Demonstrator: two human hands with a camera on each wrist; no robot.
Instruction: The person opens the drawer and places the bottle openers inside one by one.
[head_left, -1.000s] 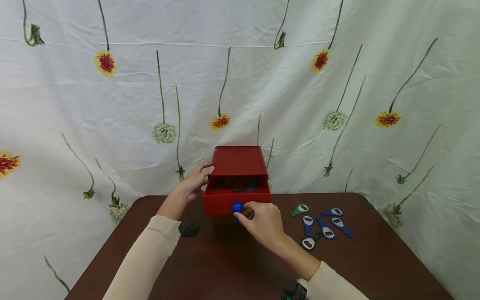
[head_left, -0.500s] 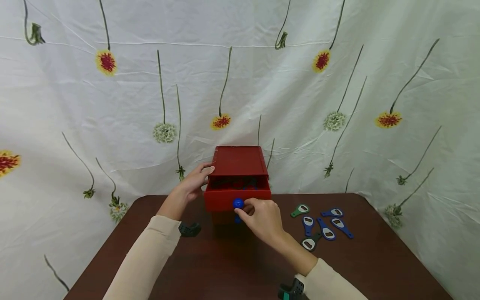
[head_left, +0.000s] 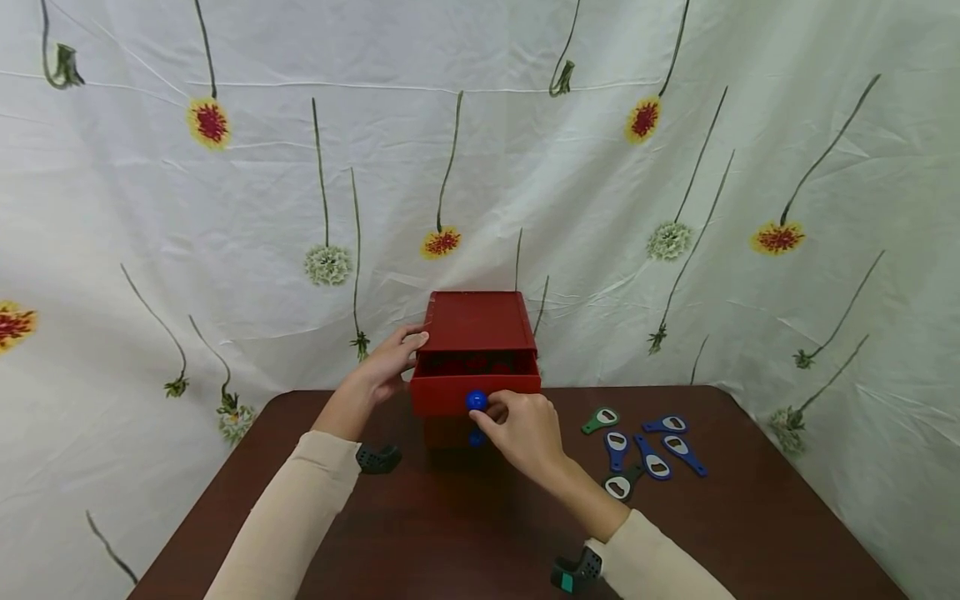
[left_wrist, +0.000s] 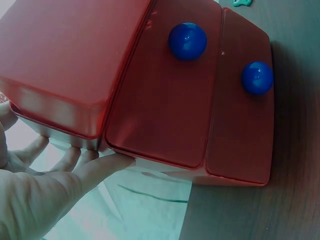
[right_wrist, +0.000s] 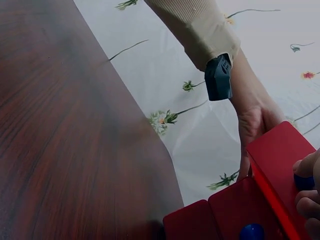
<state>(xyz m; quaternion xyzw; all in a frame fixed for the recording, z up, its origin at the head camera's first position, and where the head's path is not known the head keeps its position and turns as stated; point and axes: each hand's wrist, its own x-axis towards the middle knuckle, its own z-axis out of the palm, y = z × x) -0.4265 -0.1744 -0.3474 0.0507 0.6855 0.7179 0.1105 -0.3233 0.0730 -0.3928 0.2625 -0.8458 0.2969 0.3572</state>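
A small red chest of drawers (head_left: 480, 321) stands at the far side of the table. Its top drawer (head_left: 438, 398) is partly pulled out, the inside dark. My right hand (head_left: 528, 429) pinches that drawer's round blue knob (head_left: 476, 400) between thumb and fingers. Against the chest's left side rests my left hand (head_left: 386, 362), its thumb near the top edge. The left wrist view shows fingers (left_wrist: 102, 165) lying along the side. Two lower drawers, the middle one (left_wrist: 160, 100) and the bottom one (left_wrist: 240, 130), are closed, each with a blue knob.
Several bottle openers lie on the dark brown table (head_left: 480, 533) right of the chest, among them a green one (head_left: 602, 418), a blue one (head_left: 657, 465) and a dark one (head_left: 618, 487). Behind hangs a white flowered cloth (head_left: 480, 167).
The top drawer has slid further in, its knob moving away with my right hand, and less of its inside shows. My left hand has stayed in place on the chest.
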